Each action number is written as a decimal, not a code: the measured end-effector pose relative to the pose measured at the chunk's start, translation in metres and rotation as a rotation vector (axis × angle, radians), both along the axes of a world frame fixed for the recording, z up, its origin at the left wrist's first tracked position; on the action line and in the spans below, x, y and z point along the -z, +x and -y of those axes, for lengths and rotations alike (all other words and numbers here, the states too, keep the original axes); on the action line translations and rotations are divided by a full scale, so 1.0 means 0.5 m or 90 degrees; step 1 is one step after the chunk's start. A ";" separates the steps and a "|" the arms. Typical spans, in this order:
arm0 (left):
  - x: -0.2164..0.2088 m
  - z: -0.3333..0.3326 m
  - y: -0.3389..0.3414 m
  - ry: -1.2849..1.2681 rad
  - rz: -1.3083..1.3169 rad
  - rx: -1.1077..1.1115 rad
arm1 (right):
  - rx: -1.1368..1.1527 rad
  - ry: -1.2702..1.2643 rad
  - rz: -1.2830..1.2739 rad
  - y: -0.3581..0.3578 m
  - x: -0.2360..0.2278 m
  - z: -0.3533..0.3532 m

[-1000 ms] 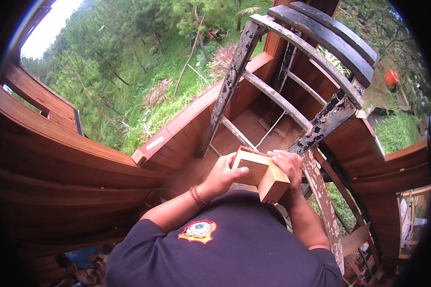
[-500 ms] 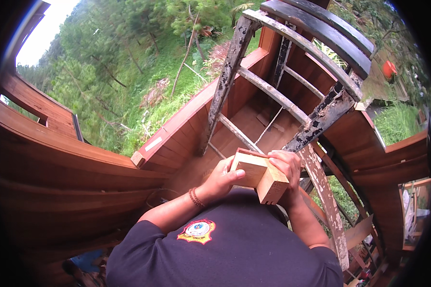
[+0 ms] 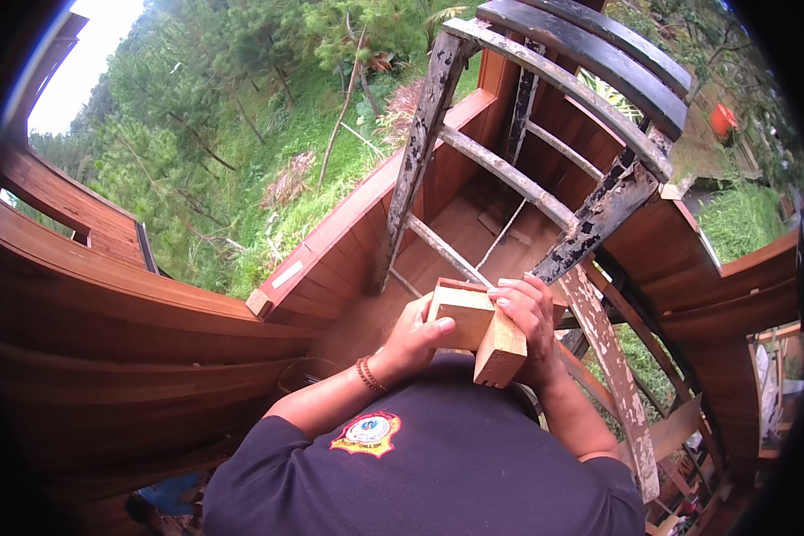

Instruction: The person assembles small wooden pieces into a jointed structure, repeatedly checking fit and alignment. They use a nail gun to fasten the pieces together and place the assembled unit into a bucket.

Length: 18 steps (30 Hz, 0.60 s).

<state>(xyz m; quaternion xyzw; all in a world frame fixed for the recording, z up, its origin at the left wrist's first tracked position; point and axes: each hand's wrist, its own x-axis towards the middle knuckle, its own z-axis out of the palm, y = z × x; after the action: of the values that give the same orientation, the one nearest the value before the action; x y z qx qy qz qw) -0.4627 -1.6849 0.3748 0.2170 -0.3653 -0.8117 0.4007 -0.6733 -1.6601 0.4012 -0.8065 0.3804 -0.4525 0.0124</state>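
Between my hands, in front of my chest, is a light wooden block piece [image 3: 463, 320] with a reddish-brown upper edge. A short block arm [image 3: 502, 347] juts from it toward me, and small notches show at its lower end. My left hand [image 3: 411, 338] grips the left end, thumb laid along the near face. At the other end my right hand [image 3: 531, 320] is closed over the piece, fingers bent across its top. The right thumb is hidden. A beaded bracelet circles my left wrist.
Just beyond my hands stands a wooden ladder-like frame [image 3: 509, 174] with peeling paint and a cord hanging inside. A peeling slanted board [image 3: 606, 366] runs down on the right. Reddish plank walls [image 3: 134, 326] curve around, with a green slope [image 3: 268, 179] outside.
The wooden piece has turned slightly, its jutting arm swinging a little left and down. My right fingers have shifted on its top. My left hand keeps its grip.
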 end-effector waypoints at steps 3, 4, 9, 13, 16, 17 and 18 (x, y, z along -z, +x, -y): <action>-0.006 -0.001 -0.001 0.009 0.004 -0.003 | -0.010 0.007 0.001 0.000 0.001 0.000; -0.008 -0.001 -0.001 0.009 -0.001 -0.005 | -0.004 0.011 -0.002 0.000 0.001 0.000; -0.014 -0.004 0.000 -0.001 -0.034 0.007 | 0.004 0.010 0.032 0.009 0.007 -0.005; -0.010 -0.005 0.001 -0.011 -0.002 0.008 | -0.015 0.006 0.041 0.005 0.012 -0.001; -0.005 -0.004 0.001 -0.020 0.009 -0.007 | -0.016 -0.012 0.013 -0.002 0.011 0.005; -0.004 -0.005 0.003 -0.021 0.012 -0.012 | 0.025 -0.006 -0.022 -0.003 0.009 0.004; -0.004 -0.005 0.005 -0.022 0.015 -0.016 | 0.068 -0.011 -0.056 -0.006 0.007 0.001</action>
<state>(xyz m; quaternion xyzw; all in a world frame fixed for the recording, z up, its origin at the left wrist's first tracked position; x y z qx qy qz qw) -0.4602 -1.6823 0.3770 0.2238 -0.3815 -0.7975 0.4103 -0.6761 -1.6608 0.3978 -0.8040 0.4192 -0.4203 -0.0353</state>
